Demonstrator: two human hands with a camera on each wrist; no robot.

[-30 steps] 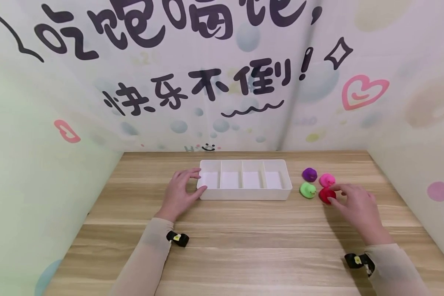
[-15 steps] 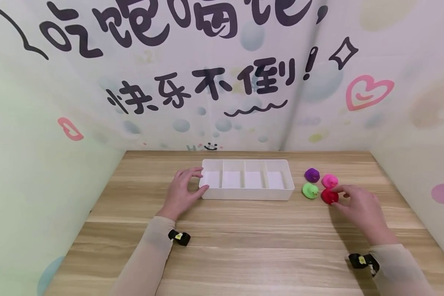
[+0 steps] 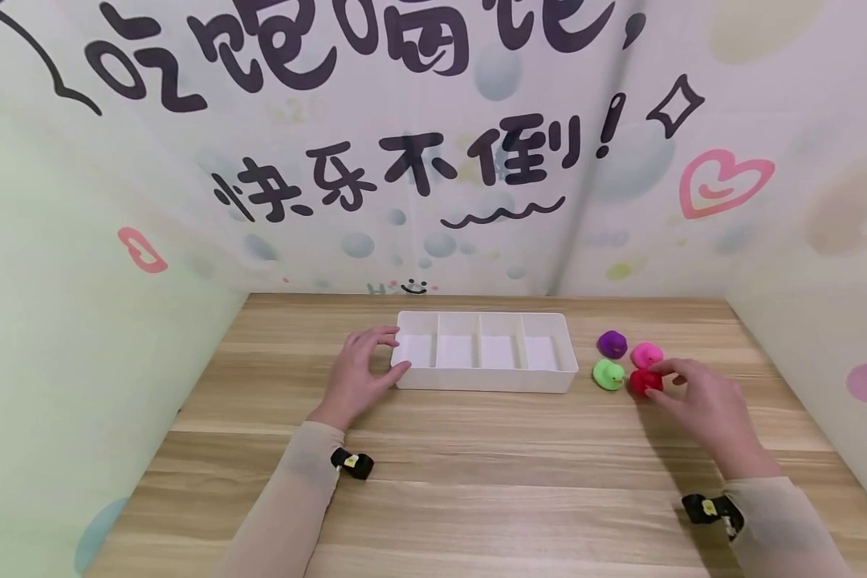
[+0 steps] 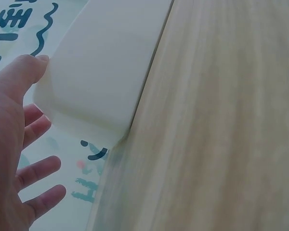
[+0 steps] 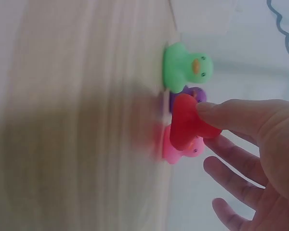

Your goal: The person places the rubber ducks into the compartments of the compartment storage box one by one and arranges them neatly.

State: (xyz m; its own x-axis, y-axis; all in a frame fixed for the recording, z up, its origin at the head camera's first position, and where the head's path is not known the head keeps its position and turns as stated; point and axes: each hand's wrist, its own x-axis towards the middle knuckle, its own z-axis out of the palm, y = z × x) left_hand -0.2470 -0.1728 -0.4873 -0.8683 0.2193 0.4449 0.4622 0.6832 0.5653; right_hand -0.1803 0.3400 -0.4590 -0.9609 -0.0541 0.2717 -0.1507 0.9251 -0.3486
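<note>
A red rubber duck (image 5: 189, 122) is pinched between the thumb and index finger of my right hand (image 3: 711, 413), its underside partly toward the right wrist camera. Close around it stand a green duck (image 3: 608, 374), a purple duck (image 3: 612, 344) and a pink duck (image 3: 647, 355); in the right wrist view the red one overlaps the purple and pink ones. My left hand (image 3: 357, 373) grips the left end of a white divided box (image 3: 486, 380), thumb at the front corner (image 4: 42, 60) and fingers at the end wall. The box's compartments hold nothing.
The wood-grain table (image 3: 477, 482) runs back to a printed wall (image 3: 311, 257) with writing and bubbles. Side walls (image 3: 824, 321) close in the left and right. A black camera strap is on each wrist, over a light sleeve (image 3: 289, 490).
The head view has shifted slightly, so everything sits a little farther right. Both hands keep their places; the red duck's outline under the right fingers has changed a little, as if turned or raised.
</note>
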